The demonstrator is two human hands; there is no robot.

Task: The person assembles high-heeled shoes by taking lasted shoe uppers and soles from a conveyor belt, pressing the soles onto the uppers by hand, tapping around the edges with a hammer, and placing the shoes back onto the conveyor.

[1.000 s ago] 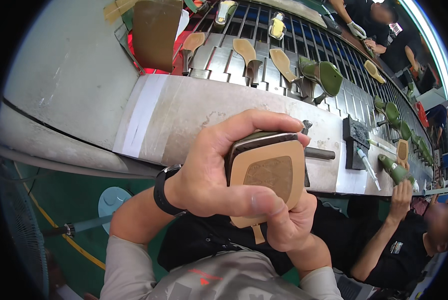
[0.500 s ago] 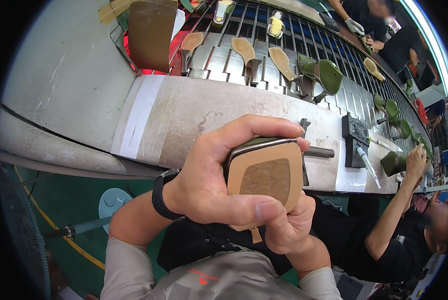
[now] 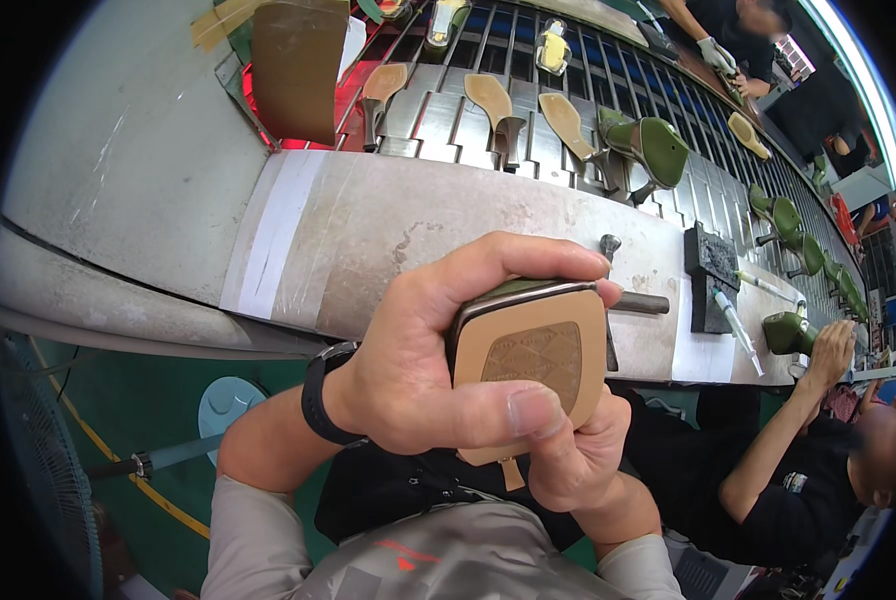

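Observation:
Between my two hands is a shoe with its tan sole turned up toward me. A brown patterned panel is set into the sole, and a green upper shows along the far edge. My left hand is wrapped round the toe end, its fingers over the far side and its thumb pressed flat across the sole. Below, my right hand closes on the near part of the shoe, its thumb close to the left one. The shoe's heel end is mostly hidden by my hands. A small tan tab hangs beneath.
Behind my hands a hammer-like tool lies on the pale bench. To its right are a black block and syringes. Beyond, a slatted conveyor carries soles with heels and green shoes. A co-worker sits at right.
My hands and the shoe stay almost still. At right, the co-worker's hand has moved slightly down beside a green shoe.

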